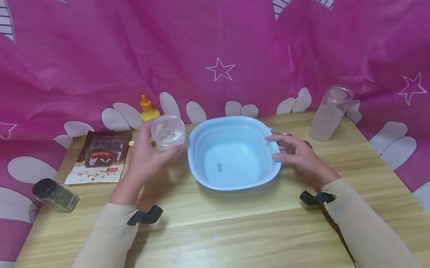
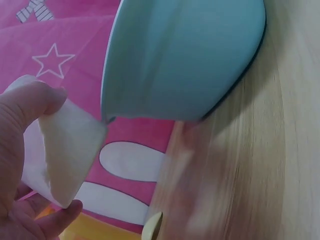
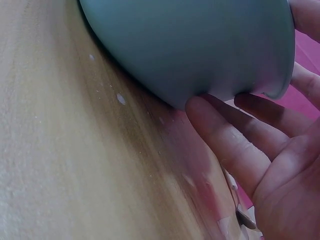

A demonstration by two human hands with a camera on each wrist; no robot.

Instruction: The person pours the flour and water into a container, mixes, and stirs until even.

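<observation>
A light blue plastic basin (image 1: 205, 176) stands on the wooden table, with small dark lettering inside. My right hand (image 1: 299, 153) grips its right rim; in the right wrist view that hand's fingers (image 3: 220, 140) lie against the outer wall of the basin (image 3: 190, 45). Left of the basin, my left hand (image 1: 146, 159) holds a small clear plastic cup (image 1: 168, 134) above the table. Whitish material lies in the cup, and it looks tilted in the left wrist view (image 2: 70, 150). Whether the basin holds anything, I cannot tell.
A brown and white seasoning bag (image 1: 95, 158) and a black-lidded jar (image 1: 56, 196) are at the left. A yellow bottle (image 1: 149, 112) stands behind my left hand. A clear tumbler (image 1: 327, 117) stands at the right. Behind the table hangs a pink curtain (image 1: 182, 40).
</observation>
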